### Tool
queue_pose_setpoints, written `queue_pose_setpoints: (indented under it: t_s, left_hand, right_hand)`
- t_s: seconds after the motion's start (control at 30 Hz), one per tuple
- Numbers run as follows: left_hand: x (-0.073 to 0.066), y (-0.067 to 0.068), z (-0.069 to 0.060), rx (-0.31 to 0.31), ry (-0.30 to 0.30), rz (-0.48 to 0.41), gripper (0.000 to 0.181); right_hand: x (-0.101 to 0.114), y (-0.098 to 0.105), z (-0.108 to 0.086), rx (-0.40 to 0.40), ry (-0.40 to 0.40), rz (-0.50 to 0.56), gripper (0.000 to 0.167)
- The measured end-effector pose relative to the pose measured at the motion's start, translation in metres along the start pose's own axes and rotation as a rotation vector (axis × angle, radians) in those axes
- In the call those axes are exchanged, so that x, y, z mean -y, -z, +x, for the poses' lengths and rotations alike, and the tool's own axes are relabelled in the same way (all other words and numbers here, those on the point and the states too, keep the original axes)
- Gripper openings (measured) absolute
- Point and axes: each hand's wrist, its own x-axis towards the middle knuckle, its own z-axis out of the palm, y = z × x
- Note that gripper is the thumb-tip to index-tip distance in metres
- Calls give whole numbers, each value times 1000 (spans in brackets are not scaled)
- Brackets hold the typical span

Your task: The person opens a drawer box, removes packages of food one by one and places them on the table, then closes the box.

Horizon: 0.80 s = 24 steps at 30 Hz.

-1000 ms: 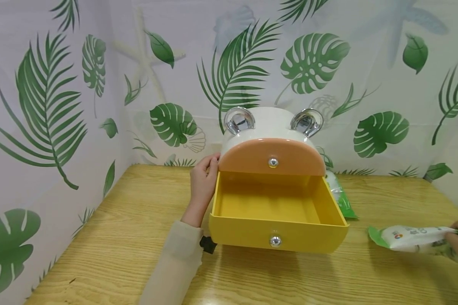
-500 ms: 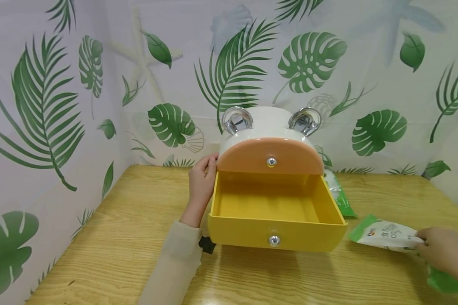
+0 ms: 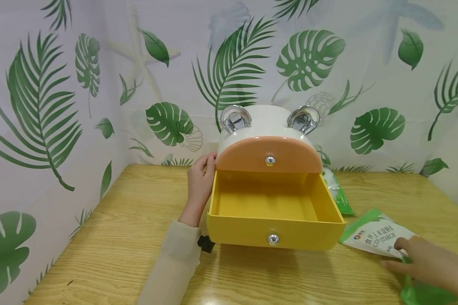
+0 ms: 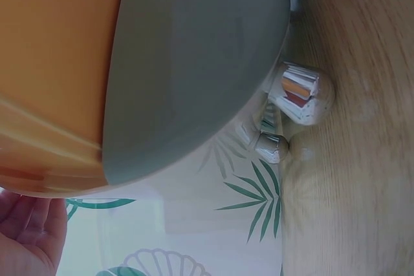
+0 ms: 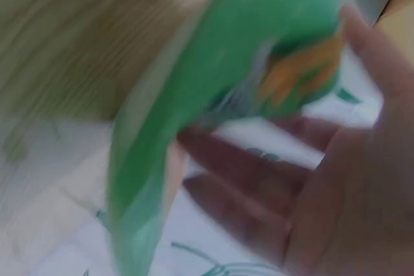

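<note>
White sheeting (image 3: 137,131), printed with green leaves and paler shells and starfish, is seen behind and to the left of a wood-grained counter (image 3: 149,199). On the counter a white frog-like cabinet (image 3: 269,116) is supported by silver feet (image 4: 303,98), seen from the left wrist, and topped by two silver eyes (image 3: 235,120). Its rounded orange drawer (image 3: 248,154) is closed, while the yellow drawer (image 3: 248,233) below is pulled well out; each is fitted with a silver knob (image 3: 273,239). By the left hand (image 3: 200,178), the cabinet's left side is touched with fingers held close together. Near the left wrist, a small black object (image 3: 206,244) is partly hidden. To the right of the yellow drawer, a green-and-white cornstarch packet (image 3: 378,235) is held tilted by the right hand (image 3: 423,264), pinched between thumb and fingers, its far green end just beside the drawer's front corner. Whether the counter is touched by it cannot be told. Behind, a second green-and-white packet (image 3: 341,199) is partly concealed by the cabinet.
</note>
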Motion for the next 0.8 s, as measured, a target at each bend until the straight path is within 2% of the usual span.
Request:
queue_pose_setpoints:
  t_s: [0.13, 0.3, 0.4, 0.53, 0.63, 0.8]
  left_hand:
    - [0, 0, 0, 1, 16, -2, 27]
    - [0, 0, -1, 4, 16, 2, 27]
    - [0, -1, 0, 5, 9, 4, 27]
    - [0, -1, 0, 6, 3, 6, 27]
    - [-1, -2, 1, 5, 4, 10, 27]
    - [-1, -2, 1, 6, 13, 8, 27]
  right_hand:
    - [-7, -1, -4, -57, 133, 1, 59]
    - [-17, -4, -8, -3, 258, 15, 64]
    - [-25, -7, -10, 10, 335, -13, 65]
    - [-31, -9, -12, 58, 359, 53, 66]
    - [-34, -12, -12, 119, 295, 139, 71]
    - [-57, -27, -3, 150, 276, 84, 90]
